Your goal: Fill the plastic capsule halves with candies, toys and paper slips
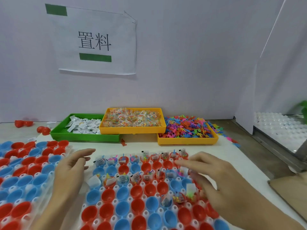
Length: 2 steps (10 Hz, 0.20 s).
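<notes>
On the desk (pixel 240 165), two clear holder trays with red and blue capsule halves: the centre tray (pixel 99 203) under both hands, the left tray (pixel 41 193) beside it and touching or nearly so. Behind, three supply trays: a green tray (pixel 83 138) with paper slips (pixel 84 126), a yellow tray (pixel 132 130) with bagged candies (pixel 132 118), a second yellow tray (pixel 187 141) heaped with small coloured plastic toys (pixel 186 127), some spilled past its right edge. In the centre tray, far row (pixel 142 157) filled with candy, toy and slip; second row empty; third row (pixel 141 176) filled as well; a few filled capsule halves (pixel 181 196) in the next row, at the right. All nearer rows of empty halves (pixel 137 208) open and waiting, and the whole left tray untouched, so by judgement well under half done. Left hand (pixel 71 166) hovering over the gap between the trays, fingers loose and slightly bent, nothing in the grip. Right hand (pixel 211 178) blurred over the right part of the centre tray, fingers spread forward; apparently nothing held, though hard to say surely.
</notes>
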{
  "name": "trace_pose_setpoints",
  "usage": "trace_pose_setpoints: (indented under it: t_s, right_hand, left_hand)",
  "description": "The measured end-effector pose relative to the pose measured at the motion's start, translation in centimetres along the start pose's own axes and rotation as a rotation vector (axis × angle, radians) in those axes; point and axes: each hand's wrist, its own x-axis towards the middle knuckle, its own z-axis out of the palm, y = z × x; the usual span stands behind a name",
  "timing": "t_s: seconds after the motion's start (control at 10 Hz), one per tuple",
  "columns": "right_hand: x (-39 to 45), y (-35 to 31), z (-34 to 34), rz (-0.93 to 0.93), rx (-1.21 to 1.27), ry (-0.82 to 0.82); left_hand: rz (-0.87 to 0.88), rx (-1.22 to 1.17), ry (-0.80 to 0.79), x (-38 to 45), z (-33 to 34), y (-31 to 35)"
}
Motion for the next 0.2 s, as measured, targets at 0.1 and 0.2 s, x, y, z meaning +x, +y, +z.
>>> trace_pose_setpoints:
  t_s: [0.1, 0.2]
  right_hand:
    - [-3.6, 2.6, -1.3, 0.254, 0.06, 0.379]
    - [-6.6, 3.5, 0.1, 0.606, 0.183, 0.544]
  left_hand:
    - [-0.011, 0.088, -0.032, 0.7, -1.2, 0.7]
    - [-0.148, 0.197, -0.035, 0.0, -1.9, 1.3]
